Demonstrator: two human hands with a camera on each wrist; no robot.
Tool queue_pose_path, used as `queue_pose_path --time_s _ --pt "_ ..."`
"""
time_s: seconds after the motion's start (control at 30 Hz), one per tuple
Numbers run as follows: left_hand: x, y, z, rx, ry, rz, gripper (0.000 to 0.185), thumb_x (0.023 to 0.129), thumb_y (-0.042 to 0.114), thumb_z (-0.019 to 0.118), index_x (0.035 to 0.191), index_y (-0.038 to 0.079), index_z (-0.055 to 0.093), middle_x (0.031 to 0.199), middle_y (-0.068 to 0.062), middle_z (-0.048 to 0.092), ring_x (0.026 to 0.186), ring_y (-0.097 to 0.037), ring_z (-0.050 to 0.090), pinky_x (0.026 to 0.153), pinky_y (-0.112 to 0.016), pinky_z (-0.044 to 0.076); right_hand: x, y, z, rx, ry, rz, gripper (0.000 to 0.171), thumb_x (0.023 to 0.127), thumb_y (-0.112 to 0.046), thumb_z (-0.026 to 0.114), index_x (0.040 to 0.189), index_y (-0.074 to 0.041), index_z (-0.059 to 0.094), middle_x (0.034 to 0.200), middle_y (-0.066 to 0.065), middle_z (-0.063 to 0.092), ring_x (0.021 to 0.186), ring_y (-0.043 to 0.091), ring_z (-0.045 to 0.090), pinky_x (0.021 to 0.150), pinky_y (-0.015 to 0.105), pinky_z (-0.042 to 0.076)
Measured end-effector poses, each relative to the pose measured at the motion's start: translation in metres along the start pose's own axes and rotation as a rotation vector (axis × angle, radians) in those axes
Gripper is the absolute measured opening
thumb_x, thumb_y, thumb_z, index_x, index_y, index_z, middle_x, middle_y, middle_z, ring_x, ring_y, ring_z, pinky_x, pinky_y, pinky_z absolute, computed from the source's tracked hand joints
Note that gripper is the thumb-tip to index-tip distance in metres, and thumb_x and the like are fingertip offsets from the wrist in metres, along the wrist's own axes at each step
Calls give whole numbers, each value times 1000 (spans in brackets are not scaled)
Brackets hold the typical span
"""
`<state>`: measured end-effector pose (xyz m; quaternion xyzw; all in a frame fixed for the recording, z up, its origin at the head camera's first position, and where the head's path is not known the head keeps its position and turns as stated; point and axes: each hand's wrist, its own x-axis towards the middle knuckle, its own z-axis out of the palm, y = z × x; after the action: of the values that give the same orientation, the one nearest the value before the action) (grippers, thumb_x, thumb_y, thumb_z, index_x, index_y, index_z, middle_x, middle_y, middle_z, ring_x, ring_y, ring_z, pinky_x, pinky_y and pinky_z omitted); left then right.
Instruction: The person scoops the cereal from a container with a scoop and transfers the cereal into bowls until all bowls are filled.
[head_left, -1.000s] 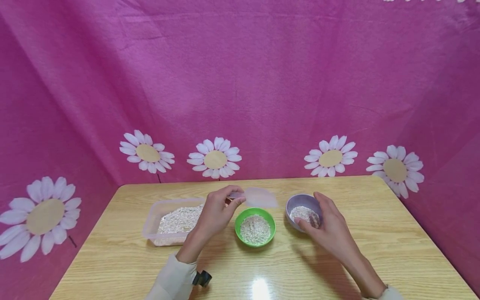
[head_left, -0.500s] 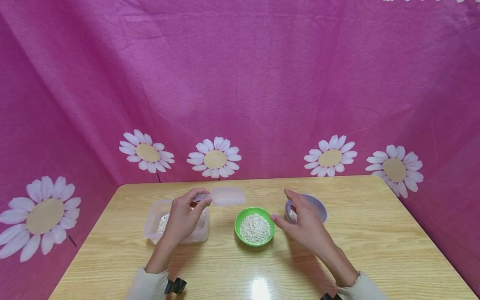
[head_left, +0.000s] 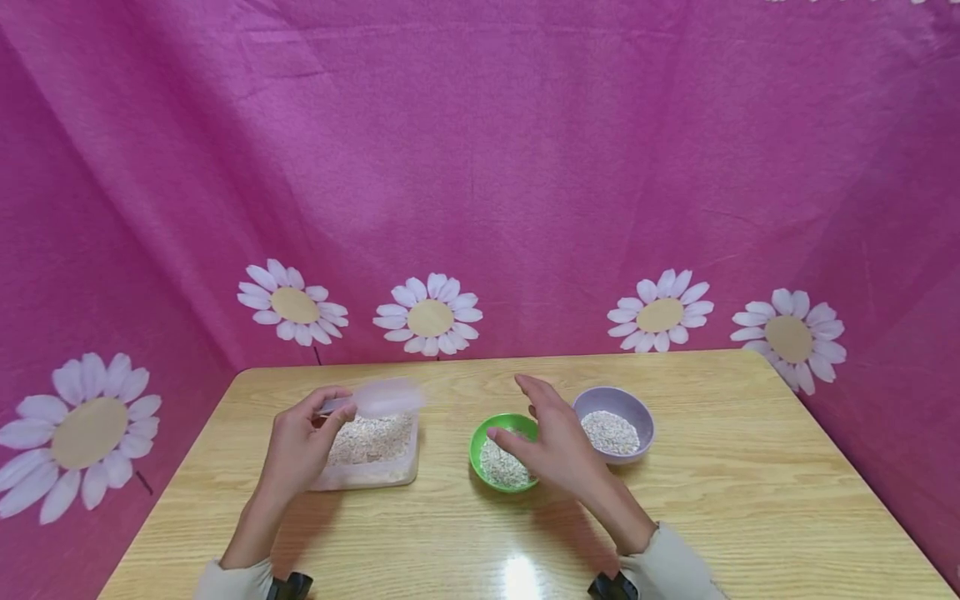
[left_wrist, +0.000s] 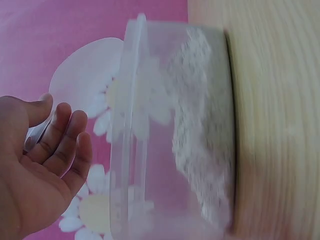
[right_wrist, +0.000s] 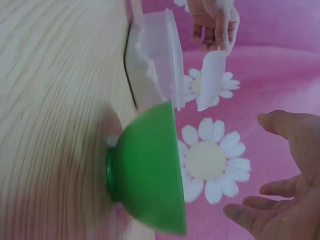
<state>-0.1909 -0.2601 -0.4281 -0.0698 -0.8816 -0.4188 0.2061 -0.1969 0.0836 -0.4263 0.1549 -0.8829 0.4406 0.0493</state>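
My left hand [head_left: 296, 446] pinches the handle of a translucent plastic scoop [head_left: 386, 398], holding it over a clear plastic container [head_left: 375, 477]. Pale flakes like rolled oats [head_left: 371, 439] fill part of that container. In the left wrist view, the scoop [left_wrist: 82, 70] is above the container's rim and the flakes slope behind its wall. My right hand [head_left: 562, 446] hovers over the right side of a green bowl [head_left: 480, 434], thumb and fingers spread, holding nothing. More flakes lie in the green bowl. In the right wrist view, the fingers are apart from the green bowl [right_wrist: 150, 172].
A purple bowl [head_left: 639, 414] with flakes in it stands right of the green bowl. All vessels sit on a wooden table [head_left: 450, 542]. A pink cloth [head_left: 480, 183] printed with daisies hangs behind and at the sides.
My left hand has carried the scoop leftward, from near the green bowl to over the container. My right hand has moved left from the purple bowl to above the green bowl.
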Motion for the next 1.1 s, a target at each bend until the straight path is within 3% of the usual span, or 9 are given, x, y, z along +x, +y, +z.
queue_pose_path --time_s 0.27,0.5,0.83,1.1 --pt "-6 -20 -27 88 6 31 18 99 6 77 116 2 75 90 -13 82 75 7 64 61 -18 49 9 -18 27 6 -43 -2 87 92 -38 86 161 -5 44 164 13 50 128 36 66 115 55 50" --pt "-4 -34 -44 156 -19 135 17 94 1 80 111 0 76 93 -12 82 81 10 65 69 -7 51 12 -29 53 -5 -108 -56 87 93 -39 83 161 -1 43 165 17 47 148 39 51 123 55 42" --pt "6 -43 -62 320 -119 232 15 92 1 81 106 1 75 92 -10 82 78 0 67 64 -28 58 16 -41 85 30 -197 -52 90 93 -40 83 162 -1 41 167 16 45 153 37 46 124 54 42" --pt "17 -34 -68 377 -249 196 11 98 8 77 106 1 74 94 -7 81 84 -23 75 71 -39 62 18 -44 100 52 -210 -35 90 93 -38 83 162 1 40 165 17 46 152 35 47 125 51 40"
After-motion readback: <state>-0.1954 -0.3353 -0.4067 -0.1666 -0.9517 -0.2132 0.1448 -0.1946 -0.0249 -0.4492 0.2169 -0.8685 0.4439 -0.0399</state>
